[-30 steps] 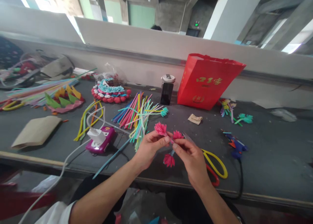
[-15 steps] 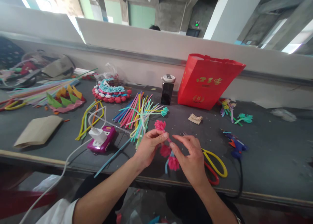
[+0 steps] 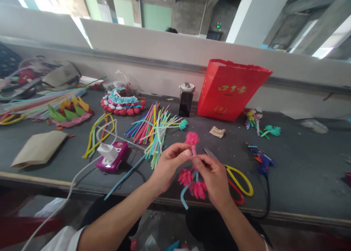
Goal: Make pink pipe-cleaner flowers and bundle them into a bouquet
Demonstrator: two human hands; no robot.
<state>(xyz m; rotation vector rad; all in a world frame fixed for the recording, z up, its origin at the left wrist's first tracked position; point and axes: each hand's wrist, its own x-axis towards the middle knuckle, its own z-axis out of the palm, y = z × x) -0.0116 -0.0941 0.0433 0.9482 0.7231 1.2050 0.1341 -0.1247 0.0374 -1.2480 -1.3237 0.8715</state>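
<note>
Between my two hands is a small bunch of pink pipe-cleaner flowers. One pink flower (image 3: 192, 138) stands upright above my fingertips. Two more, a left pink flower (image 3: 185, 177) and a right pink flower (image 3: 199, 190), hang below, with a light blue stem (image 3: 184, 198) curling down beside them. My left hand (image 3: 171, 165) is closed, pinching the pink stem near my thumb tip. My right hand (image 3: 215, 178) is closed too, its thumb and forefinger on the same stem just to the right. Scissors (image 3: 241, 178) with yellow and red handles lie beside my right hand, partly hidden by it.
Pipe cleaners (image 3: 153, 128) are piled ahead, left of a bottle (image 3: 187, 101) and red bag (image 3: 233, 90). A purple power socket (image 3: 113, 159) with a white cable sits at left. A blue glue gun (image 3: 263, 161) and green flower (image 3: 272, 130) lie at right.
The upper flower has turned from leaning left to upright, and the other two hang lower. My right fingers, apart half a second ago, have closed on the stem again.
</note>
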